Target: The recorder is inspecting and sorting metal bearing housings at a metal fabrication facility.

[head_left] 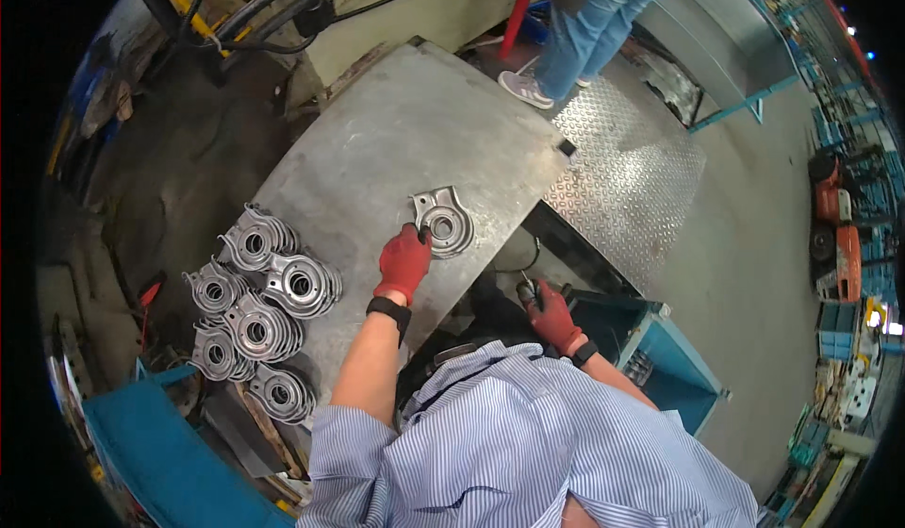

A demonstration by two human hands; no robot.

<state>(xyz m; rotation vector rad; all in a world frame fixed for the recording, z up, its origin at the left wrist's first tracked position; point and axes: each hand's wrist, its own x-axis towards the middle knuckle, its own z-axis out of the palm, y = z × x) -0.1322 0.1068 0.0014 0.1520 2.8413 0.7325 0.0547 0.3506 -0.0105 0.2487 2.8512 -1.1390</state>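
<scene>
A stamped metal bracket (456,230) with a round hole and a flat tab lies on the steel table, near its right edge. My left hand (405,259), in a red glove with dark fingertips, pinches the bracket's left edge. Beyond the table's near right edge, my right hand (554,319), gloved the same way, is closed around a small metal hand tool (526,290). A thin dark hose curves close to this tool; its exact kind is hidden by my fingers. Several stacks of similar brackets (259,330) stand at the table's left side.
The steel table (377,141) spans the middle. A blue metal bin (674,363) with metal parts inside stands beside my right arm, and a blue rack (170,453) at lower left. Past the table, a person in jeans (589,28) stands by a diamond-plate floor panel (627,179).
</scene>
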